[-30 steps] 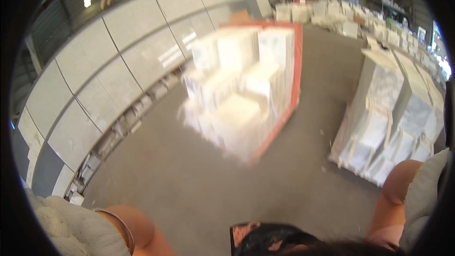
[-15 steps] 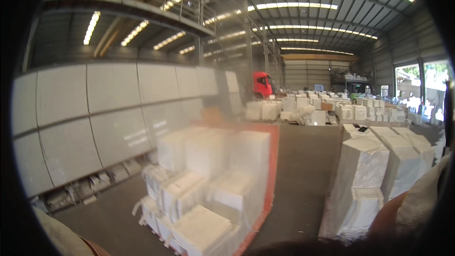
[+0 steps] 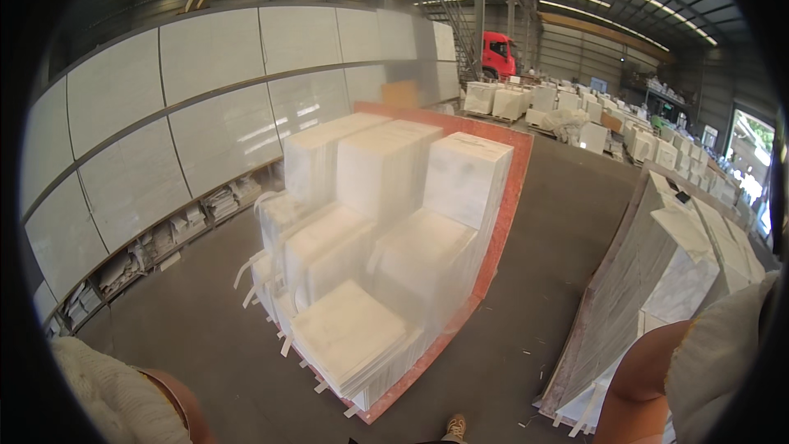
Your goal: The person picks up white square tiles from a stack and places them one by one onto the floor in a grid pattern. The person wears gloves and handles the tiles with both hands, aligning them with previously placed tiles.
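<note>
Neither of my hands shows. At the lower left edge there is my left arm with a cream sleeve (image 3: 115, 399) and a strip of bare skin, its hand out of sight. My right arm, with a cream sleeve (image 3: 723, 349) and bare skin (image 3: 645, 374), enters at the lower right and leaves the picture before the hand. In front of me stand stepped stacks of white stone tiles (image 3: 353, 333) on a red base board (image 3: 514, 189), with pale straps hanging at their near left side. Close to my right arm are white stone slabs (image 3: 657, 271) in a leaning stack.
Large white panels (image 3: 214, 57) line the left wall, with stone offcuts (image 3: 148, 251) on a low rack below. A red truck (image 3: 498, 55) and many wrapped white stacks (image 3: 575, 103) stand farther back. Grey floor (image 3: 542, 255) runs between the stacks. My shoe (image 3: 456, 425) shows at the bottom.
My view has tilted downward and turned slightly, so the tile stacks sit higher and my shoe shows. More of both arms has come into the picture. The stacks look unchanged.
</note>
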{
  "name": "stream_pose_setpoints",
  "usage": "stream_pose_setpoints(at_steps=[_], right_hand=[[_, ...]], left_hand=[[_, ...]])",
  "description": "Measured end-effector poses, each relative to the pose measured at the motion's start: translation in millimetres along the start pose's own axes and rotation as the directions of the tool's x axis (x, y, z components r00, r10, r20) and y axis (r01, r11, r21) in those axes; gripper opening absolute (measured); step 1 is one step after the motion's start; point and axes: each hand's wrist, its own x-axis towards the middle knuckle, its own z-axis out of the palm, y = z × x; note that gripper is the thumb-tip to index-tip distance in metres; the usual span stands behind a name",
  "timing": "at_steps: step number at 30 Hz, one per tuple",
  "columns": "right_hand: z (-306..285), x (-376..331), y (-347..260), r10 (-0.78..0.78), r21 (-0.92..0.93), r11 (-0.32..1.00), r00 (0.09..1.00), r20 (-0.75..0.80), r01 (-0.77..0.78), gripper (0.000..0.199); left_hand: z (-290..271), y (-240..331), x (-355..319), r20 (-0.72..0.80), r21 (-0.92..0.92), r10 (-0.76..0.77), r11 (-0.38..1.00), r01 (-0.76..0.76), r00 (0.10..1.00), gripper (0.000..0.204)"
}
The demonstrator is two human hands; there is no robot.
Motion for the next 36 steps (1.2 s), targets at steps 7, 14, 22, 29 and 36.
stream_pose_setpoints(at_steps=[7,14,22,29,36], right_hand=[[12.9,2.5,109.5,-0.025,0.105,0.994,1.000,-0.004,0.025,0.045],[44.0,-9.3,212.6,0.083,0.131,0.988,0.997,0.000,-0.082,0.045],[138.6,-108.0,369.4,0.549,-0.284,0.835,0.758,0.354,-0.472,0.041],[158.7,-178.5,439.2,0.764,-0.616,0.629,0.527,0.373,-0.475,0.046],[185.7,-186.0,476.9,0.788,-0.652,0.597,0.492,0.369,-0.467,0.052]], left_hand=[[81.7,-10.3,11.4,0.093,0.112,-0.095,0.990,0.085,0.991,0.047],[148.4,-22.4,-36.8,0.061,0.437,-0.678,0.678,0.591,0.733,0.047],[151.9,-12.2,-177.9,-0.034,0.504,-0.996,-0.084,0.860,-0.078,0.041],[131.9,-36.3,-296.4,0.018,0.688,-0.919,-0.273,0.672,-0.393,0.042],[180.9,-121.1,-330.8,0.258,0.687,-0.894,-0.098,0.720,-0.367,0.039]])
